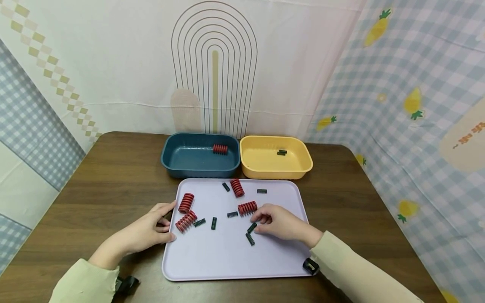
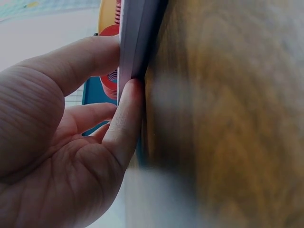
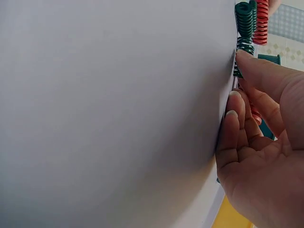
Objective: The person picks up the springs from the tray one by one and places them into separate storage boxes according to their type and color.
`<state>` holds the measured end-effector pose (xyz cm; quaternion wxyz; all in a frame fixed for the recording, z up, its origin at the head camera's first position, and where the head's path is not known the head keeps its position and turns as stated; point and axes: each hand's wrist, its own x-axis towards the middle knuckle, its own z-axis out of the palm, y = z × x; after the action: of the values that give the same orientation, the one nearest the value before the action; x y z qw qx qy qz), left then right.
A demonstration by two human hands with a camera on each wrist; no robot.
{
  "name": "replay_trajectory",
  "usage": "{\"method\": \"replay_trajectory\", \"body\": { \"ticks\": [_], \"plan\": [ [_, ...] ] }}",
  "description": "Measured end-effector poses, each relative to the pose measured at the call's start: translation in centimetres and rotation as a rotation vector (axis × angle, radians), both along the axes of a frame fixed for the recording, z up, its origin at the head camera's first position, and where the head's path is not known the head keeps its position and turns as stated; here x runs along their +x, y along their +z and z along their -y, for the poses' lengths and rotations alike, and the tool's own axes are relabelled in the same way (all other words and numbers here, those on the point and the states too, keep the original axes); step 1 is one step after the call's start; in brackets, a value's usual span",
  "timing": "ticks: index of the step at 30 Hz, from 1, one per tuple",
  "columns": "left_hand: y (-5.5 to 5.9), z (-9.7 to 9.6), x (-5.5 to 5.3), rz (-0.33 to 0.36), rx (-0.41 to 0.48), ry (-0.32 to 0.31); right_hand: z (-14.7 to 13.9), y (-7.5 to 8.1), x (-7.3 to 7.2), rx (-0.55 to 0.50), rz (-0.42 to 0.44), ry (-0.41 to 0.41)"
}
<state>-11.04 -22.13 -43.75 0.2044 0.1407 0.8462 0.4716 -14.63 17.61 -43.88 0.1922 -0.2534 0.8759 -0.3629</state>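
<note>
Right grip [image 1: 278,222]: you're pinching a green spring [image 1: 251,228], nearly closed | long axis slanting far-right | left grip [image 1: 148,225]: spread, touching tray [image 1: 204,263]

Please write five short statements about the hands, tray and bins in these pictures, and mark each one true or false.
1. The blue bin holds one red spring. True.
2. The yellow bin is empty. False: the yellow bin holds small green springs.
3. The left hand touches the edge of the tray. True.
4. The right hand is inside the blue bin. False: the right hand is over the tray, its fingers at a green spring.
5. Four red springs lie on the tray. True.
</note>
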Motion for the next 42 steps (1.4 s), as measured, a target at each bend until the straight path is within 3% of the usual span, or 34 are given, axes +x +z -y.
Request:
{"method": "replay_trajectory", "body": {
  "ticks": [30,42],
  "plan": [
    [0.1,-0.2,0.0,-0.011,0.024,0.001,0.2,-0.2,-0.1,0.064,-0.036,-0.024],
    [-0.2,0.1,0.1,-0.025,0.058,-0.009,-1.0,0.6,-0.4,0.008,-0.05,-0.059]
  ]
}}
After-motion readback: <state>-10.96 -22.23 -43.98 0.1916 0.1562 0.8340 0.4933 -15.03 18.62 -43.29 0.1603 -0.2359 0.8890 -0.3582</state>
